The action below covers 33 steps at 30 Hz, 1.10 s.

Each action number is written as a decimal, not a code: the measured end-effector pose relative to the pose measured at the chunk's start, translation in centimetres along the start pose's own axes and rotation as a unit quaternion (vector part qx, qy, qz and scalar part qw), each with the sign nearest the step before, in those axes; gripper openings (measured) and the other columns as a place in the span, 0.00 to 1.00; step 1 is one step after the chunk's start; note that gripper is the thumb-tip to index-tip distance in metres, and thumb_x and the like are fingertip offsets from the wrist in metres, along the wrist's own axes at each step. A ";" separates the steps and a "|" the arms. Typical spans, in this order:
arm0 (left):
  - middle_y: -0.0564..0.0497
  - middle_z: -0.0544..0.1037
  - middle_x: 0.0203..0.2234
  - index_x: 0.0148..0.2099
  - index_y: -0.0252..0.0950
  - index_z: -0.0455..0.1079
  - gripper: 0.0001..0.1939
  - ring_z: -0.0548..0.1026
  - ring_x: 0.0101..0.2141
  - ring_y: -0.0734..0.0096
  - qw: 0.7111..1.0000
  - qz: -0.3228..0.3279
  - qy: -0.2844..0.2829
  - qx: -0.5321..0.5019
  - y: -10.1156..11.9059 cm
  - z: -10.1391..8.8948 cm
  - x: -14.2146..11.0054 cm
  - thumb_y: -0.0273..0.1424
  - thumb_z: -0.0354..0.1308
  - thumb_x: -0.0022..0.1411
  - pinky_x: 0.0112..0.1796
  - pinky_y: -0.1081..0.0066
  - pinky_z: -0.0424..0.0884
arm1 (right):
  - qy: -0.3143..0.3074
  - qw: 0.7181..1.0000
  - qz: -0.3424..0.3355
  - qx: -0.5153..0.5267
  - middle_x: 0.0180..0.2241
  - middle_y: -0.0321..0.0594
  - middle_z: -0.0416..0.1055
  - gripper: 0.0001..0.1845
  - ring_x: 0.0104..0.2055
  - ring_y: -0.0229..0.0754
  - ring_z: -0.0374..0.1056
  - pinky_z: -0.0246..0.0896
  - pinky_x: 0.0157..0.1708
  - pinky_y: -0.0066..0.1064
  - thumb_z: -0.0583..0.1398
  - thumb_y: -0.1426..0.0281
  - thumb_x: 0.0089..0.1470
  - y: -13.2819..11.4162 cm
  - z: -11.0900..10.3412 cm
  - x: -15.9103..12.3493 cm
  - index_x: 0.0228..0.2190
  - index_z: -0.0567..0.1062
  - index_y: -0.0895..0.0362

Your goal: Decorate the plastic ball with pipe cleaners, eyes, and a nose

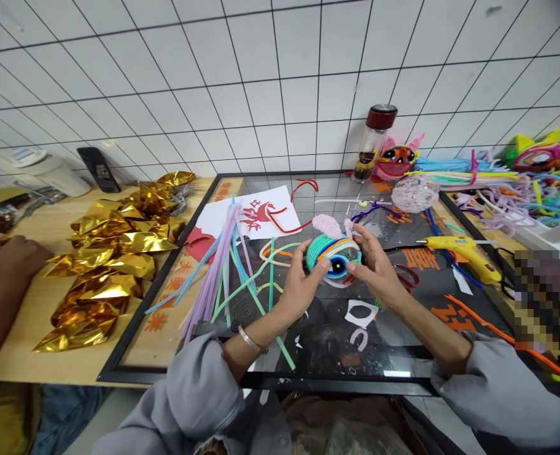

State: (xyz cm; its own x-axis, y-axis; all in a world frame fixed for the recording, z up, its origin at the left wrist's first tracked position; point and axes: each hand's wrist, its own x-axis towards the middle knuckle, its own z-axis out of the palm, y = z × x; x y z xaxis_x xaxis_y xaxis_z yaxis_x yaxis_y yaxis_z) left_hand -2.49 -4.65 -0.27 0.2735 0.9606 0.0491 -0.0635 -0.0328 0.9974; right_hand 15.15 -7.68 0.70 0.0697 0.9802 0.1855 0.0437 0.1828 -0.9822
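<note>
Between both hands I hold a round craft head (326, 250) wound with teal, blue and orange pipe cleaners. A large black eye ringed in blue shows on its near side, and pink fuzzy ears stick up from its top. My left hand (306, 278) wraps its left side, the thumb beside the eye. My right hand (375, 265) grips its right side, with the thumb at the eye's edge and the fingers near the right ear. Below it on the glass lie a white paper scrap with a round hole (361, 314) and a pale curved piece (359, 339).
Lilac, blue and green pipe cleaners (213, 278) fan out at the left. A yellow glue gun (469, 249) lies at the right. Behind stand a glass bottle (369, 151) and a pink craft head (396, 158). Gold foil (114, 272) and another person's hand (9, 256) are far left.
</note>
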 end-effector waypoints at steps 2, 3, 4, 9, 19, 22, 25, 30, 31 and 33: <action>0.42 0.72 0.55 0.61 0.37 0.59 0.31 0.71 0.54 0.57 1.000 0.002 0.001 0.004 -0.1 0.0 0.0 0.45 0.61 0.63 0.57 0.58 0.66 | 0.008 1.000 -0.005 -0.021 0.59 0.46 0.65 0.45 0.60 0.52 0.64 0.58 0.62 0.48 0.67 0.52 0.51 0.3 0.0 0.0 0.64 0.57 0.46; 0.42 0.72 0.55 0.62 0.37 0.59 0.30 0.71 0.55 0.57 1.000 0.003 0.001 0.008 -0.2 0.0 0.0 0.45 0.60 0.63 0.57 0.59 0.65 | 0.014 0.999 -0.006 -0.032 0.59 0.47 0.65 0.45 0.60 0.52 0.65 0.58 0.62 0.48 0.68 0.52 0.51 0.4 0.0 0.1 0.64 0.57 0.46; 0.42 0.72 0.56 0.62 0.38 0.59 0.30 0.71 0.55 0.57 1.000 0.004 0.001 0.012 -0.2 0.0 0.0 0.45 0.60 0.64 0.57 0.59 0.65 | 0.020 0.999 -0.008 -0.043 0.60 0.47 0.65 0.45 0.60 0.52 0.65 0.58 0.62 0.48 0.68 0.52 0.51 0.5 0.0 0.1 0.64 0.57 0.46; 0.42 0.71 0.56 0.62 0.38 0.60 0.30 0.71 0.55 0.57 1.000 0.010 0.003 0.018 -0.6 -0.1 0.1 0.46 0.60 0.63 0.57 0.59 0.65 | 0.026 0.998 -0.022 -0.058 0.62 0.47 0.63 0.44 0.61 0.53 0.64 0.57 0.63 0.49 0.67 0.51 0.51 0.6 0.0 0.1 0.64 0.58 0.46; 0.40 0.70 0.57 0.63 0.36 0.59 0.31 0.70 0.56 0.55 1.000 0.008 0.000 0.025 -0.4 -0.1 0.0 0.45 0.60 0.63 0.58 0.56 0.64 | 0.005 0.998 -0.023 -0.053 0.64 0.44 0.60 0.42 0.63 0.52 0.61 0.54 0.65 0.48 0.66 0.53 0.54 0.6 -0.4 -0.1 0.65 0.56 0.44; 0.41 0.70 0.57 0.63 0.37 0.58 0.32 0.70 0.56 0.55 1.000 0.006 -0.002 0.026 -0.4 -0.1 -0.1 0.46 0.60 0.64 0.58 0.57 0.64 | 0.011 0.998 -0.024 -0.065 0.62 0.46 0.62 0.43 0.62 0.52 0.62 0.55 0.64 0.48 0.66 0.52 0.53 0.7 -0.3 -0.1 0.65 0.56 0.45; 0.42 0.71 0.56 0.63 0.37 0.59 0.31 0.71 0.55 0.56 1.000 0.006 -0.003 0.025 -0.4 -0.1 -0.1 0.45 0.59 0.64 0.58 0.57 0.65 | 0.019 0.997 -0.026 -0.073 0.60 0.47 0.63 0.44 0.61 0.52 0.63 0.55 0.64 0.49 0.66 0.51 0.53 0.8 -0.1 -0.1 0.64 0.56 0.46; 0.40 0.70 0.56 0.63 0.36 0.58 0.31 0.70 0.55 0.54 1.000 0.008 -0.005 0.029 -0.3 -0.1 0.0 0.45 0.60 0.64 0.58 0.55 0.64 | 0.011 0.998 -0.028 -0.060 0.62 0.45 0.62 0.42 0.62 0.52 0.62 0.54 0.64 0.48 0.66 0.53 0.54 0.7 -0.1 -0.1 0.64 0.57 0.45; 0.40 0.70 0.57 0.63 0.36 0.58 0.31 0.70 0.55 0.54 1.000 0.008 -0.006 0.029 -0.3 -0.1 0.0 0.45 0.60 0.63 0.58 0.55 0.64 | 0.007 0.998 -0.028 -0.053 0.62 0.45 0.62 0.41 0.62 0.52 0.62 0.54 0.64 0.48 0.65 0.53 0.55 0.7 -0.1 -0.1 0.64 0.57 0.45; 0.40 0.69 0.57 0.63 0.36 0.57 0.32 0.69 0.56 0.53 0.999 0.006 -0.008 0.030 -0.2 -0.2 0.0 0.45 0.60 0.63 0.59 0.55 0.63 | 0.001 0.999 -0.027 -0.037 0.62 0.43 0.62 0.39 0.63 0.51 0.61 0.54 0.64 0.47 0.64 0.54 0.57 0.7 -0.3 -0.2 0.64 0.57 0.44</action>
State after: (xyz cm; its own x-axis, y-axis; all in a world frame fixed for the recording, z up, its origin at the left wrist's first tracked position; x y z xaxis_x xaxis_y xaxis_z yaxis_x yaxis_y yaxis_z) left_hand -2.67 -4.62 -0.51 0.2887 0.9554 0.0620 -0.0091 -0.0620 0.9980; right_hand 15.43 -7.77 -0.01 0.0681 0.9686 0.2392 0.1206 0.2300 -0.9657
